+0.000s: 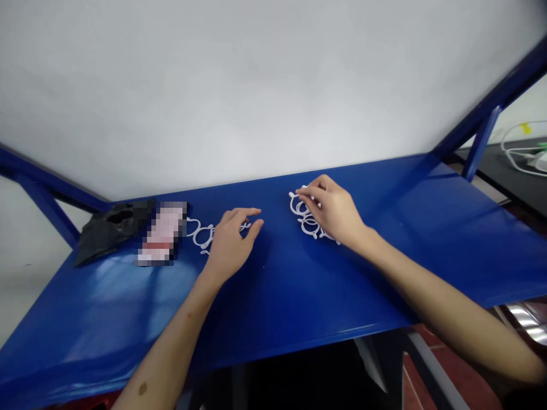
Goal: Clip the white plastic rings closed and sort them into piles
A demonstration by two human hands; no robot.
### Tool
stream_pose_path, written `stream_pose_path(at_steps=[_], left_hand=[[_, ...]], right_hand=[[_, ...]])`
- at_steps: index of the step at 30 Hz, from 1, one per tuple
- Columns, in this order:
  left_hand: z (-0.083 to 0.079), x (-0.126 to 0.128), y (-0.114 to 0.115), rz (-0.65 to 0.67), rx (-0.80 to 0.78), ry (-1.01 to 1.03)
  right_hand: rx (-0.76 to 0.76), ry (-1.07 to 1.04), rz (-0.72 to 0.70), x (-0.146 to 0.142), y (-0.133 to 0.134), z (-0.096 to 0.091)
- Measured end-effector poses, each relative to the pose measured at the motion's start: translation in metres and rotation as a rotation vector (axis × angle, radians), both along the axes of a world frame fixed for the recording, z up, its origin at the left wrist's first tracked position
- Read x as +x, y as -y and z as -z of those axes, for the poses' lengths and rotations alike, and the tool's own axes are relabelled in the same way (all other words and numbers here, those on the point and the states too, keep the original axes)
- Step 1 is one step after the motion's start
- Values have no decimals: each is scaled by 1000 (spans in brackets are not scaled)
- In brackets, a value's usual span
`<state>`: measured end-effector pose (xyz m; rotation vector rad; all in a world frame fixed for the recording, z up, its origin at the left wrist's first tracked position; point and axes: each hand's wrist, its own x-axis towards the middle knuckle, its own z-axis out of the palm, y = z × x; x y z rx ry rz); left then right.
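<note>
Two loose groups of thin white plastic open rings with small knobbed ends lie on the blue table. My right hand (331, 206) is over the right group of white rings (310, 226), its thumb and forefinger pinched at the upper left ring; the hand covers part of this group. To the left, my left hand (234, 239) hovers with thumb and fingers apart and nothing between them. Behind and beside it is the left group of white rings (200, 235), partly hidden by the hand.
A pixelated flat pinkish rectangle with a dark edge (164, 230) lies left of the rings. Next to it is a crumpled black bag or cloth (113, 228). The blue table (299, 302) meets a white panel (256, 97) at the back, with blue frame bars at both sides. White cables (519, 156) lie on a dark surface at right.
</note>
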<state>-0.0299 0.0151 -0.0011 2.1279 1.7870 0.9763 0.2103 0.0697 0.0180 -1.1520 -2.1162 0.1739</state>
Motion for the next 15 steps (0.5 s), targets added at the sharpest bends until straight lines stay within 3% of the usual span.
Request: stream_pose_path(at_steps=[3,7,10,15], left_hand=[[8,-18,-10,-136,55,-318],[14,-28,-13,-173,3,-480],[14,-26,-10,-143,-21,-502],[14,-24,-8,-96,-30,-489]], right_hand=[[-205,122,111,11,-39,-7],[-415,255,215,14,-68,-6],[-429,310,240,10,-70,-1],[-329,294,242,7,-64,5]])
